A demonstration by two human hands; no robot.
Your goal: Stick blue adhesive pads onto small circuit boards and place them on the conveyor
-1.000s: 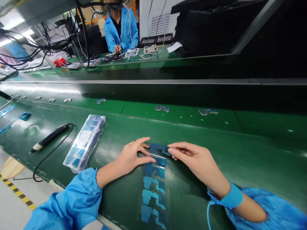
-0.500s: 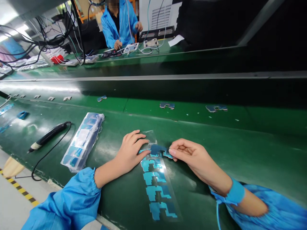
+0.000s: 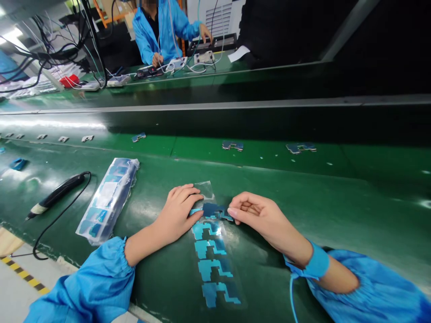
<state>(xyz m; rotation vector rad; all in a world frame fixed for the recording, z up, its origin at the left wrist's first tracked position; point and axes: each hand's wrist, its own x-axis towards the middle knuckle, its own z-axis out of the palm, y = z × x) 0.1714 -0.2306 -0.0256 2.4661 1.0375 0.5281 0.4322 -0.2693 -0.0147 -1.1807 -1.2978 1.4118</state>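
Note:
A clear backing sheet (image 3: 207, 188) lies on the green bench, with a column of shiny blue die-cut film pieces on it. My left hand (image 3: 178, 208) rests at the sheet's upper left, fingers stretched and slightly apart, thumb by the top piece. Between the thumb and fingertips of my right hand (image 3: 256, 211), the right end of the top blue film piece (image 3: 213, 210) is pinched. Whether that piece is still stuck at its left end is hard to make out. Below it, the other film pieces (image 3: 209, 270) lie flat on the sheet.
A plastic-wrapped pack of blue film sheets (image 3: 108, 197) lies left of my left hand. Beyond it are a black corded pen-shaped tool (image 3: 59, 195) and a blue ring-like item (image 3: 18, 163). Several small boards (image 3: 232, 146) sit along the bright green strip. A person in blue (image 3: 168, 36) works across the bench.
The whole view has shifted slightly left. My right hand has the film piece's end a little lower and nearer the sheet. The person opposite has stretched out an arm.

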